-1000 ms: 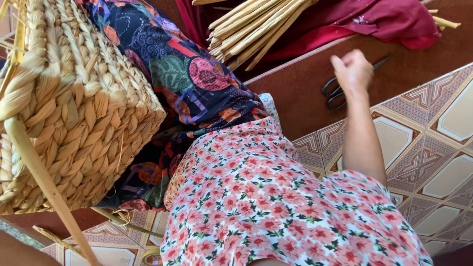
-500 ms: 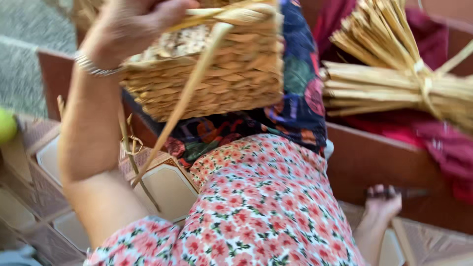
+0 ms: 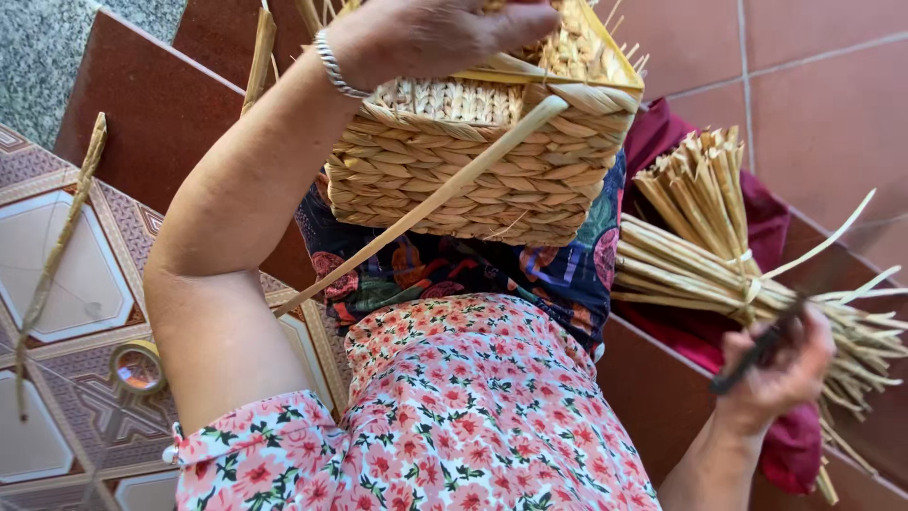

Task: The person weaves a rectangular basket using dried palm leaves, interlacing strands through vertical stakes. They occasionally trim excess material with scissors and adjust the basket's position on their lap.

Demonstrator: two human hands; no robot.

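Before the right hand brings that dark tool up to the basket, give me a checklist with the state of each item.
1. Left hand grips the woven basket by its top rim: ok.
2. Right hand is closed around the dark-handled tool: ok.
3. Tool's working end visible: cannot tell, hidden by the hand and blurred.
4. Loose strand hangs free across the basket's front, clear of the right hand: ok.
5. Bundle of straw stalks lies tied on the red cloth, beside the right hand: ok.
6. Basket supported underneath: not ok, held up by one hand alone.

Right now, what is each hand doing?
Left hand: closed on the woven straw basket.
Right hand: closed on dark-handled scissors.
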